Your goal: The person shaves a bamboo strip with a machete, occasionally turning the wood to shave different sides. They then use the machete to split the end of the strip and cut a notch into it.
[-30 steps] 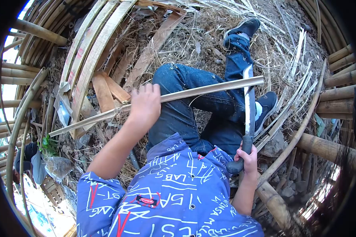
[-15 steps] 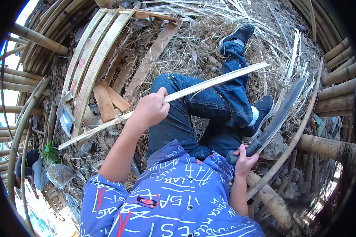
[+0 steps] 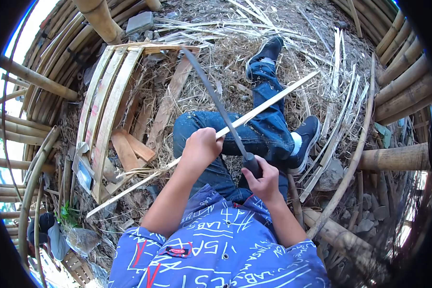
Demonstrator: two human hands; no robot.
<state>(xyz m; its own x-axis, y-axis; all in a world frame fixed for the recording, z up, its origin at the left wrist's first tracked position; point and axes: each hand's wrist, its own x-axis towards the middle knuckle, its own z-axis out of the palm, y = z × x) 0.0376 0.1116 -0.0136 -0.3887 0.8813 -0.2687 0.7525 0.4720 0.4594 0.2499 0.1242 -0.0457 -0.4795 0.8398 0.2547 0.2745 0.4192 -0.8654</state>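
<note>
My left hand (image 3: pixel 202 148) is closed round a long pale bamboo strip (image 3: pixel 273 101), which slants across my lap from lower left to upper right. In my right hand (image 3: pixel 264 180) is the dark handle of a machete (image 3: pixel 211 91). Its long blade points up and to the left, crossing the strip just right of my left hand. The blade shows nearly edge-on. My jeans (image 3: pixel 197 125) lie under both, dusted with shavings.
A wooden slatted frame (image 3: pixel 111 86) lies at the left with short boards (image 3: pixel 129 149) beside it. Thin split strips (image 3: pixel 338 139) and shavings cover the ground. A stone (image 3: pixel 332 175) and a bamboo pole (image 3: pixel 393 157) are at right. Another person (image 3: pixel 48 233) shows at lower left.
My right hand has swung the machete from the far right, up and leftward, over the strip. My left hand still grips the strip, slightly lower and to the right; the view has shifted.
</note>
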